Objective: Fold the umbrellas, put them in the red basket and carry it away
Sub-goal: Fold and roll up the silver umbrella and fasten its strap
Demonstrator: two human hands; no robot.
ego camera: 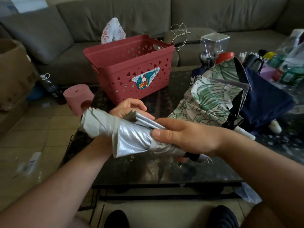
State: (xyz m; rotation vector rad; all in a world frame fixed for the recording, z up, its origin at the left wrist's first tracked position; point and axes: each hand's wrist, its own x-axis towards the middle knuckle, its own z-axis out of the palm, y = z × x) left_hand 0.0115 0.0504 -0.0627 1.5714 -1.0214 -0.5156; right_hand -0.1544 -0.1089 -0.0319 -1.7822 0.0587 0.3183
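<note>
Sofa point(115, 15) fills the top of the frame, dark glass surface point(164, 170) takes the centre and lower middle.

Red basket point(130, 66) sits upper centre on the surface, open top, looks empty from here. Rigid perforated plastic, light; 1 handle cutout shows on its left wall, and the rims would also give a firm 2-handed grip for carrying.

Centre right: 2 umbrellas not yet folded, a leaf-print umbrella point(209, 99) lying on a navy umbrella point(266, 102). Loose fabric, floppy, thin ribs inside likely to snag or bend. Best taken by shaft or handle, not by the cloth.

Silver umbrella point(131, 137) is at frame centre, held above the surface, partly gathered. Coated fabric looks slick and soft, so it will likely slip and spring open unless kept wrapped tight. Rib tips stick out of the bundle near the middle; stiff, thin, pinch risk. Light overall.

Right hand point(189, 137) is wrapped around the bundle at its handle end, thumb pressed on the fabric, fingers over the top. Left hand point(130, 107) sits behind the canopy end, fingers curled, palm half hidden by cloth; it seems to cup the fabric and ribs, but I cannot tell how firmly.

Judgement: 1st of 3, mid-fold.
</note>
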